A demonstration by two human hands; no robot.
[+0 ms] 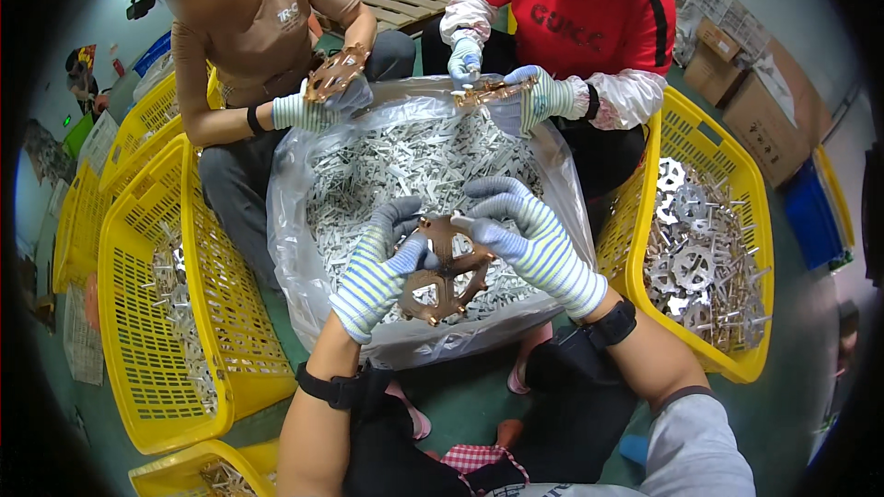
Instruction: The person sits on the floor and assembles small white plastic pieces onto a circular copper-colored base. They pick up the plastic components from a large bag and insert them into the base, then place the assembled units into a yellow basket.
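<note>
Over the lined bin I hold a brown round frame with large openings and small coppery studs along its rim. My left hand, in a striped knit glove with grey fingertips, is closed on the frame's left side. At the upper right edge of the frame, the bent fingers and thumb of my right hand, gloved the same way, come together. Whatever is between these fingertips is too small to make out. Beneath both hands, a heap of small whitish strips fills the bin.
Clear plastic lines the bin. Two people sit across it, holding a similar brown frame and a coppery piece. Yellow baskets stand left; another yellow basket at right holds silvery plates and strips. Cardboard boxes stand behind it.
</note>
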